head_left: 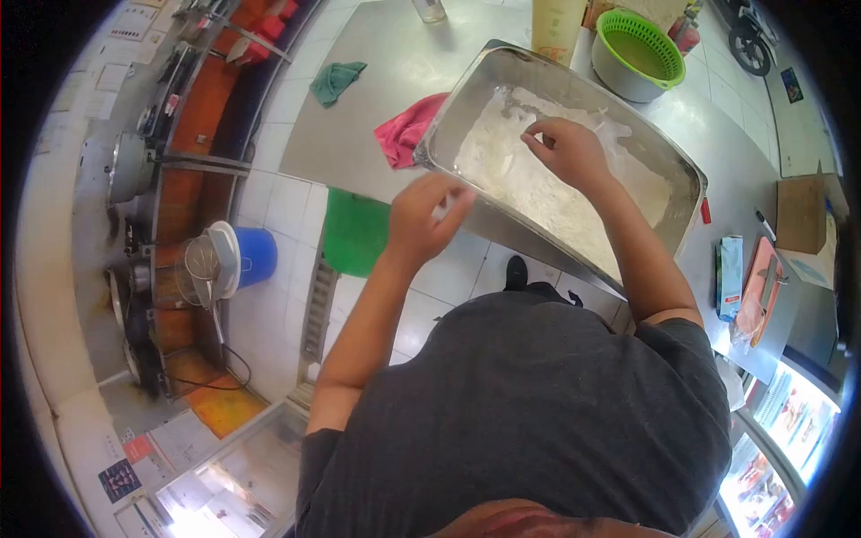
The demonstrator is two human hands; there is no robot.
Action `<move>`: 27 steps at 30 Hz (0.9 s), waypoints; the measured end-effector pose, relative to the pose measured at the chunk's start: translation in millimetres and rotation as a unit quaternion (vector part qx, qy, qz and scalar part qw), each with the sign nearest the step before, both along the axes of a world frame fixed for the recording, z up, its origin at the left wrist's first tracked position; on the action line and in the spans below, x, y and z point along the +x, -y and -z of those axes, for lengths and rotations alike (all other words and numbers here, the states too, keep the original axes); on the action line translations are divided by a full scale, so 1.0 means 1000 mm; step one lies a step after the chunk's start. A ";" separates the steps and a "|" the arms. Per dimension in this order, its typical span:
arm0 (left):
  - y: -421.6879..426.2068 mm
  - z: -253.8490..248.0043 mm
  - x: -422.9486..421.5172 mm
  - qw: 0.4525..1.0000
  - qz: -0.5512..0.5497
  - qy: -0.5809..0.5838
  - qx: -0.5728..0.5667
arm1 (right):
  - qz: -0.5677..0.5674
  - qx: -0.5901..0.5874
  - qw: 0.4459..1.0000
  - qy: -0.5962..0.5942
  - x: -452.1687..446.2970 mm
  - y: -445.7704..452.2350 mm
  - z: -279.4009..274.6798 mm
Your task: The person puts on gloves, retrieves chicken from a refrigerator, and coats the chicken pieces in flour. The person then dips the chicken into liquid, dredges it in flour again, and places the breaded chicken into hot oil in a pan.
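I've got the right hand (572, 154) hanging over the white powder (547, 193) in the big metal tray (502, 224), fingers curled in with the thumb close to them, but I can't tell if it's pinching anything. Left hand (426, 215) is a bit blurry, also curled, just beside the tray's near left corner; can't tell if it's holding something either. Tray sits along the near edge of the counter (323, 134). A pink cloth (408, 131) is bunched against that corner, and a green cloth (337, 82) lies near the counter's left edge. Past the tray's far side, a green basket (614, 31) sits in a grey bowl (623, 85). Toward the counter's right end I see a blue box (729, 278) beside a pink board (758, 287).
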State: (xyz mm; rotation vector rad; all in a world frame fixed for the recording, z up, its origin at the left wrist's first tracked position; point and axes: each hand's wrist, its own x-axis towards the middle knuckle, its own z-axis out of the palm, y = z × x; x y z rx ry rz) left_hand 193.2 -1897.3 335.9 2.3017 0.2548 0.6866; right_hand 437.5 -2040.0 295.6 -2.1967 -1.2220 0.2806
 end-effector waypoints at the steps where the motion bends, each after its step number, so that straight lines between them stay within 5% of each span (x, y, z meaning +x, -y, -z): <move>1: 0.003 -0.002 0.017 1.000 0.003 -0.001 0.003 | -0.003 0.008 1.000 -0.010 0.001 0.002 -0.001; 7: 0.017 0.054 0.106 0.982 0.021 -0.166 0.088 | -0.005 -0.095 0.994 0.053 0.005 0.028 0.031; 9: 0.026 0.076 0.126 0.908 0.081 -0.339 0.233 | 0.018 -0.104 0.994 0.031 -0.003 0.040 0.027; 15: 0.044 0.119 0.171 0.820 0.141 -0.478 0.282 | 0.106 -0.070 0.990 -0.059 -0.013 0.086 0.007; 18: 0.034 0.117 0.172 0.887 0.095 -0.386 0.235 | 0.136 -0.040 0.984 -0.110 -0.013 0.109 0.008; 21: -0.001 0.095 0.164 0.961 0.092 -0.260 0.002 | 0.121 0.046 0.946 -0.297 -0.023 0.123 0.012; 24: -0.040 0.078 0.146 0.967 0.111 -0.199 -0.117 | 0.109 0.161 0.894 -0.403 -0.040 0.117 0.009; 26: -0.042 0.062 0.134 0.963 0.106 -0.186 -0.161 | 0.137 0.309 0.738 -0.584 -0.056 0.103 0.001; 27: -0.039 0.050 0.124 0.969 0.103 -0.192 -0.119 | 0.139 0.314 0.739 -0.580 -0.067 0.092 -0.002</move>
